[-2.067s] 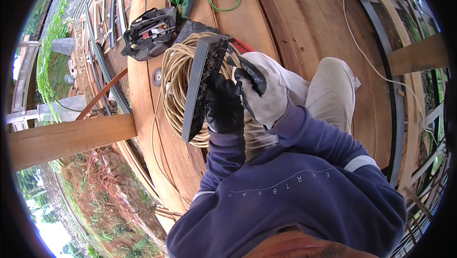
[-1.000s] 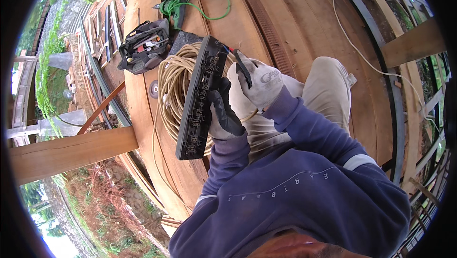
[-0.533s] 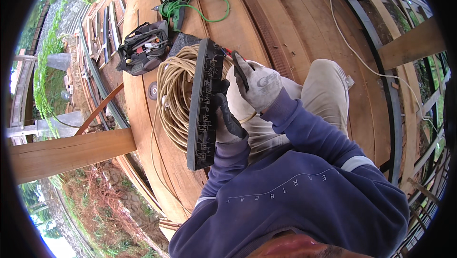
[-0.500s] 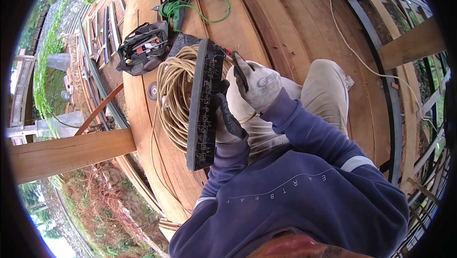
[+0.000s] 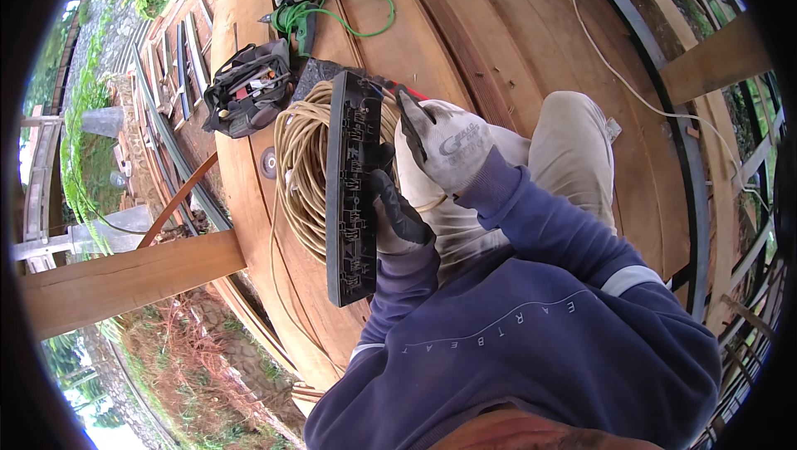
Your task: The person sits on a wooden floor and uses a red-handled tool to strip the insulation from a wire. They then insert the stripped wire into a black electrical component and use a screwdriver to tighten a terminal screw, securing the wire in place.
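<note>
Black slotted housing [image 5: 353,201] is standing straighter, near end to far, than two seconds ago, its inner side showing more. Left hand [image 5: 400,216], gloved, is pinching the housing's right side, thumb and fingers closing on it. Right hand [image 5: 448,144] is hovering by the far end, fingers extending together; cannot tell whether they are pinching anything. Tan cable coil [image 5: 300,193] is lying left of the housing; tool bag [image 5: 237,122] and green drill [image 5: 305,35] are sitting farther off.

An open-air building site: plank floor [image 5: 573,60], tool bag [image 5: 247,95], green drill [image 5: 306,33], scattered strips [image 5: 198,56].
</note>
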`<state>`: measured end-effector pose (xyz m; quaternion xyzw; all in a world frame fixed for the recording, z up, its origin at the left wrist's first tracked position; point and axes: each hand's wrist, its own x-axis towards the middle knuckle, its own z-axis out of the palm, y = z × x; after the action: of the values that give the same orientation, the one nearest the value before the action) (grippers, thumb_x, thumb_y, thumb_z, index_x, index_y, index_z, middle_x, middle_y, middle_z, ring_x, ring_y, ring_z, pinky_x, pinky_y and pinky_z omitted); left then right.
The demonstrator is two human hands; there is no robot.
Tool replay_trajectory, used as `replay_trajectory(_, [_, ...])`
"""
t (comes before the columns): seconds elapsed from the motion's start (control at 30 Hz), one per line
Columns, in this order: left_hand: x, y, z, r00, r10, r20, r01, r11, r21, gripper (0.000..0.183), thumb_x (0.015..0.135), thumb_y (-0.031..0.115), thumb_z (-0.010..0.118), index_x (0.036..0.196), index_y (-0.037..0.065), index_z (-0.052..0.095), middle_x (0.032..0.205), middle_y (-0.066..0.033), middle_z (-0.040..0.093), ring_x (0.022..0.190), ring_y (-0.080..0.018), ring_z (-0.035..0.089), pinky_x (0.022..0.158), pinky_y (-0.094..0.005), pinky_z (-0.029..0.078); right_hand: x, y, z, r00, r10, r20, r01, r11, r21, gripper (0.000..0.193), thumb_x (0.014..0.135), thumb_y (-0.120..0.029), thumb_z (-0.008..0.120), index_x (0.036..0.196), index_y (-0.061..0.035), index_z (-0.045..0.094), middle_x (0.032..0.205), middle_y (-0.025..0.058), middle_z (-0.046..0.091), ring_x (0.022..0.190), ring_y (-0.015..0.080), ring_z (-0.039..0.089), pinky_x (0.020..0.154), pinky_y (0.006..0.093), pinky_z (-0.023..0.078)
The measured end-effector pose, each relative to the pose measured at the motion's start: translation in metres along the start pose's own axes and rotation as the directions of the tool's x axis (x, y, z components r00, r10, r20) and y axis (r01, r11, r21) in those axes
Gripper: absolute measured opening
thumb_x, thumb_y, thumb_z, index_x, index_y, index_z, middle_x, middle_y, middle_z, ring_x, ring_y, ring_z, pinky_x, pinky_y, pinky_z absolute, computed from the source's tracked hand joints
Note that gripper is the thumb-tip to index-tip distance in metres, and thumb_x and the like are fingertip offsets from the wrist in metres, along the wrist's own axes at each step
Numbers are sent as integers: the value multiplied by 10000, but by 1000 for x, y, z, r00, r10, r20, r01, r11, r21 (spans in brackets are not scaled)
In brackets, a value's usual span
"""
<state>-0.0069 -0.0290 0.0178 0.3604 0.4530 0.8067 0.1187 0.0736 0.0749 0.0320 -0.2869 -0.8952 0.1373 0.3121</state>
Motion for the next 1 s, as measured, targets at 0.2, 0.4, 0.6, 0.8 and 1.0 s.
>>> replay_trajectory(0.2, [-2, -5, -6, 999, 29, 32, -32, 995, 99, 293, 1009, 59, 481, 1271, -41, 568, 1280, -219, 591, 1180, -316, 617, 1052, -468, 519, 2, 1, 1, 998, -6, -58, 6, 1000, 0, 559, 892, -161, 617, 1411, -12, 471, 1005, 144, 661, 856, 314, 657, 720, 409, 540])
replay_trajectory(0.4, [-1, -8, -5, 1000, -12, -26, 15, 995, 96, 306, 1014, 61, 460, 1280, -54, 559, 1303, -232, 578, 1186, -326, 615, 1056, -490, 518, 5, 0, -1, 1000, 14, -19, -15, 1000, -4, 579, 882, -147, 614, 1424, -18, 458, 984, 127, 668, 852, 300, 661, 707, 403, 538])
replay_trajectory(0.6, [1, -8, -7, 991, 108, 82, -121, 978, 168, 315, 1035, 107, 441, 1269, -70, 557, 1282, -244, 589, 1180, -345, 617, 1029, -503, 532, 4, -2, 1, 999, 37, -18, -38, 998, -42, 579, 891, -143, 606, 1433, -19, 446, 952, 128, 667, 843, 294, 664, 690, 407, 533])
replay_trajectory(0.8, [13, -33, -3, 944, 247, 220, -308, 898, 315, 312, 1030, 103, 447, 1258, -80, 557, 1248, -235, 607, 1145, -337, 627, 990, -472, 537, 3, -2, -1, 998, 61, -9, -61, 998, 5, 532, 899, -126, 593, 1405, -12, 477, 901, 140, 646, 788, 310, 646, 659, 418, 517])
replay_trajectory(1.0, [21, -37, 19, 941, 265, 212, -333, 844, 420, 305, 1016, 83, 466, 1254, -86, 556, 1216, -223, 618, 1111, -321, 632, 969, -441, 531, 2, 9, 17, 999, 34, -40, -34, 999, 8, 523, 896, -156, 608, 1390, -32, 492, 892, 121, 658, 818, 310, 652, 690, 424, 529])
